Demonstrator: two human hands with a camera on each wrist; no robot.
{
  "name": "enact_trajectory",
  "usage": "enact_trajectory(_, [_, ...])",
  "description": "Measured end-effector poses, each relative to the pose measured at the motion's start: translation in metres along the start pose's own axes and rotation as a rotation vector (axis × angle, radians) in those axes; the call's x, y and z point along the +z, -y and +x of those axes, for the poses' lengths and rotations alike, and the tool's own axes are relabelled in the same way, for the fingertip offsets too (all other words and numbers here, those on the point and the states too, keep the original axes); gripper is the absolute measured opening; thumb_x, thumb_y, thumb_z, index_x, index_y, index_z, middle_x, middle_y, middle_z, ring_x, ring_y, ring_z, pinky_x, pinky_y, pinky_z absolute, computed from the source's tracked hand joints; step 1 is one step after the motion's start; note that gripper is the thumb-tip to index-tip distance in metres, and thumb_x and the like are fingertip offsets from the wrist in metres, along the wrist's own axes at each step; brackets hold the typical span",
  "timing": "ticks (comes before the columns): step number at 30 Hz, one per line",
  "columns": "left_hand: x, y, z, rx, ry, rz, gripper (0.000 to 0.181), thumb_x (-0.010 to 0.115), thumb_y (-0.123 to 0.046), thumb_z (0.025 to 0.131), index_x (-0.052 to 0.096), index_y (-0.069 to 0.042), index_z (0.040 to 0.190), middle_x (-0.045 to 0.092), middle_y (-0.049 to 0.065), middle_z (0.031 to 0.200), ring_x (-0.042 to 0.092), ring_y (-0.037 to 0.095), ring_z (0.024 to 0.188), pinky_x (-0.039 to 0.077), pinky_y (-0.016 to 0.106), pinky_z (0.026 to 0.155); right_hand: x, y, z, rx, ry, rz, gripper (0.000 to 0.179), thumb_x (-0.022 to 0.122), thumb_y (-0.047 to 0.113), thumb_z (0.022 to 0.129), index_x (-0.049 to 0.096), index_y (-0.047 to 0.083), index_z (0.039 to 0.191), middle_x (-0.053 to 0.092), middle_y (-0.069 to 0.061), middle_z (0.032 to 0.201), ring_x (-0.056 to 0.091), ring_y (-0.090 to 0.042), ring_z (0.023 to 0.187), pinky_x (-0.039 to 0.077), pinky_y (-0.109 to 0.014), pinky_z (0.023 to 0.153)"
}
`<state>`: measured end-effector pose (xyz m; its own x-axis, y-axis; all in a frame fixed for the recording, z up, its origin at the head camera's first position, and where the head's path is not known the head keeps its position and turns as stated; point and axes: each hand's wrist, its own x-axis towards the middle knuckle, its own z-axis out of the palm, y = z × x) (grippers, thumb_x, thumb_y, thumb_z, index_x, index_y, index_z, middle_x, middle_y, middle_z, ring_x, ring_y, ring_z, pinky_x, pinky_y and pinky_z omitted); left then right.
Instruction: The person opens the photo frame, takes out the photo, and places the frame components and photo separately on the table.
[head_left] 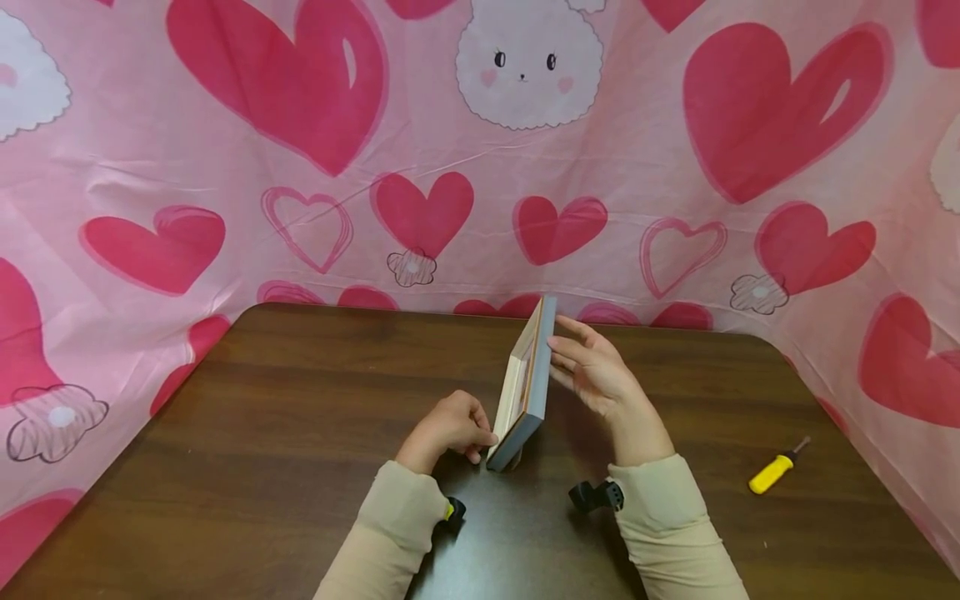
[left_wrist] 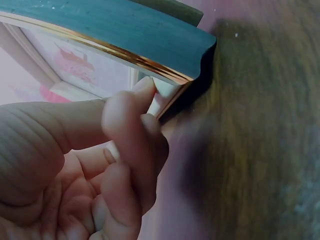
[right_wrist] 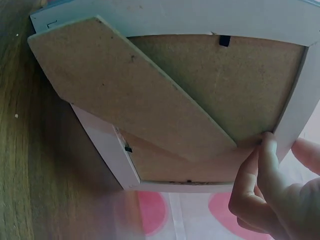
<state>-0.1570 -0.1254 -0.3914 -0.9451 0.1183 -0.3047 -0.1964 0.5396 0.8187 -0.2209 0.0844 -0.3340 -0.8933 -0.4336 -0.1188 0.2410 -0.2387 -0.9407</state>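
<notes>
A picture frame (head_left: 537,375) with a blue-grey outer edge, a gold inner line and a pale inner border stands on the table, seen nearly edge-on. In the right wrist view its brown backing board (right_wrist: 240,75) and slanting support leg (right_wrist: 125,90) show. My right hand (head_left: 596,371) holds the frame's upper part, fingertips on the backing and thumb at the edge. At the lower front corner, my left hand (head_left: 450,429) has its thumb and forefinger pinched together against the frame, the other fingers curled. Whatever lies between those fingertips is hidden.
A screwdriver (head_left: 772,473) with a yellow handle lies at the right of the dark wooden table (head_left: 300,383). Pink cloth (head_left: 480,158) with red hearts hangs behind the table and along both sides. Small black devices sit at both wrists.
</notes>
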Motion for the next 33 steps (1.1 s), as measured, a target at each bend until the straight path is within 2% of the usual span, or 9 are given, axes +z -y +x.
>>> enact_trajectory(4, [0.000, -0.001, -0.001, 0.014, -0.004, -0.003, 0.020, 0.076, -0.007, 0.086, 0.063, -0.002, 0.071, 0.052, 0.002, 0.053, 0.055, 0.009, 0.043, 0.052, 0.025, 0.053, 0.003, 0.000, -0.001, 0.006, -0.020, 0.006, 0.064, 0.045, 0.003, 0.102, 0.012, 0.002, 0.157, 0.065, 0.009, 0.093, 0.063, -0.004, 0.090, 0.050, -0.021, 0.086])
enact_trajectory(7, [-0.001, -0.004, -0.002, 0.049, -0.040, -0.007, 0.022, 0.073, -0.015, 0.090, 0.064, -0.001, 0.075, 0.054, 0.003, 0.056, 0.056, 0.011, 0.045, 0.053, 0.028, 0.055, 0.005, 0.000, 0.000, 0.010, -0.042, 0.022, 0.063, 0.045, 0.003, 0.102, 0.014, 0.000, 0.157, 0.066, 0.009, 0.091, 0.064, -0.004, 0.086, 0.050, -0.021, 0.083])
enact_trajectory(9, [-0.002, -0.010, -0.003, 0.090, -0.091, -0.005, 0.027, 0.068, -0.021, 0.095, 0.065, 0.000, 0.078, 0.056, 0.003, 0.057, 0.057, 0.013, 0.047, 0.052, 0.029, 0.056, 0.006, 0.000, 0.000, 0.012, -0.050, 0.034, 0.062, 0.045, 0.004, 0.102, 0.015, 0.000, 0.156, 0.066, 0.009, 0.090, 0.064, -0.004, 0.085, 0.050, -0.021, 0.082])
enact_trajectory(12, [-0.006, -0.024, -0.011, 0.170, -0.205, -0.002, 0.037, 0.059, -0.033, 0.100, 0.065, -0.002, 0.083, 0.059, 0.007, 0.057, 0.056, 0.015, 0.050, 0.047, 0.029, 0.055, 0.007, -0.001, 0.001, 0.018, -0.061, 0.052, 0.061, 0.046, 0.004, 0.103, 0.016, 0.001, 0.156, 0.065, 0.008, 0.091, 0.063, -0.004, 0.085, 0.050, -0.021, 0.082])
enact_trajectory(16, [-0.011, -0.043, -0.026, 0.250, -0.310, -0.030, 0.043, 0.055, -0.044, 0.100, 0.067, -0.005, 0.086, 0.066, 0.012, 0.065, 0.059, 0.018, 0.057, 0.045, 0.029, 0.056, 0.009, -0.001, 0.002, 0.020, -0.068, 0.063, 0.063, 0.047, 0.004, 0.102, 0.017, 0.004, 0.157, 0.064, 0.007, 0.095, 0.063, -0.005, 0.088, 0.050, -0.021, 0.083])
enact_trajectory(18, [-0.012, -0.051, -0.032, 0.275, -0.310, -0.048, 0.042, 0.057, -0.047, 0.098, 0.068, -0.007, 0.089, 0.068, 0.014, 0.072, 0.063, 0.018, 0.061, 0.048, 0.029, 0.058, 0.009, -0.001, 0.002, 0.020, -0.072, 0.058, 0.063, 0.048, 0.005, 0.102, 0.017, 0.005, 0.157, 0.063, 0.007, 0.097, 0.063, -0.005, 0.089, 0.050, -0.021, 0.083])
enact_trajectory(23, [-0.010, -0.061, -0.042, 0.321, -0.249, -0.063, 0.037, 0.068, -0.045, 0.092, 0.069, -0.009, 0.097, 0.070, 0.008, 0.077, 0.067, 0.015, 0.064, 0.050, 0.029, 0.062, 0.010, -0.002, 0.003, 0.022, -0.089, 0.033, 0.062, 0.050, 0.006, 0.102, 0.021, 0.007, 0.156, 0.061, 0.006, 0.102, 0.062, -0.007, 0.094, 0.050, -0.021, 0.085])
enact_trajectory(27, [-0.007, -0.062, -0.042, 0.346, -0.219, -0.069, 0.035, 0.072, -0.040, 0.090, 0.068, -0.007, 0.100, 0.069, 0.004, 0.076, 0.065, 0.014, 0.064, 0.049, 0.028, 0.062, 0.011, -0.004, 0.004, 0.022, -0.095, 0.030, 0.059, 0.051, 0.006, 0.101, 0.025, 0.008, 0.154, 0.060, 0.005, 0.102, 0.061, -0.008, 0.093, 0.049, -0.022, 0.086])
enact_trajectory(33, [-0.006, -0.061, -0.042, 0.344, -0.200, -0.086, 0.032, 0.072, -0.034, 0.091, 0.067, -0.004, 0.101, 0.069, 0.006, 0.076, 0.062, 0.012, 0.061, 0.049, 0.026, 0.060, 0.012, -0.005, 0.004, 0.006, -0.088, 0.039, 0.047, 0.051, 0.006, 0.101, 0.035, 0.009, 0.146, 0.064, 0.007, 0.092, 0.062, -0.007, 0.085, 0.051, -0.022, 0.083])
